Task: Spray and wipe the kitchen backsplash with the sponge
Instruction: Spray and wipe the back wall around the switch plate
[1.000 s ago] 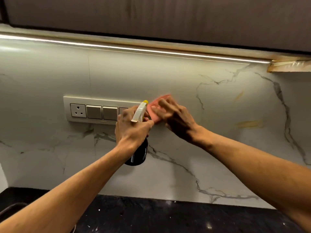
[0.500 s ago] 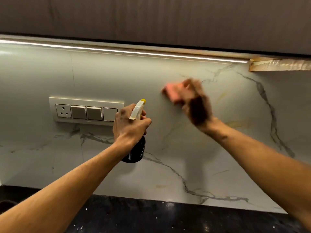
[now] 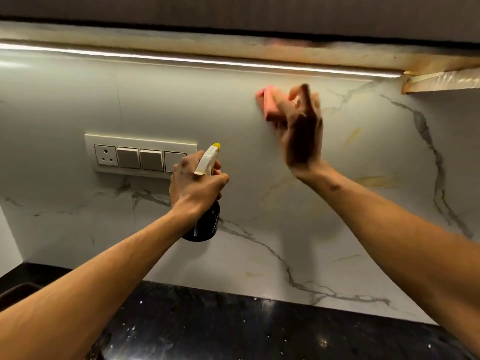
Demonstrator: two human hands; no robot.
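Observation:
My right hand holds a pink sponge against the white marble backsplash, high up just under the light strip; the hand is motion-blurred. My left hand grips a spray bottle with a black body and a white trigger head with a yellow nozzle, held upright in front of the wall, nozzle toward the backsplash. Yellowish streaks mark the wall right of the sponge.
A white switch plate with a socket and several switches sits on the wall left of the bottle. A black stone countertop runs below. An LED strip and dark upper cabinet hang overhead.
My right hand has carried the sponge from beside the bottle up and to the right along the wall. My left hand keeps the bottle in about the same place.

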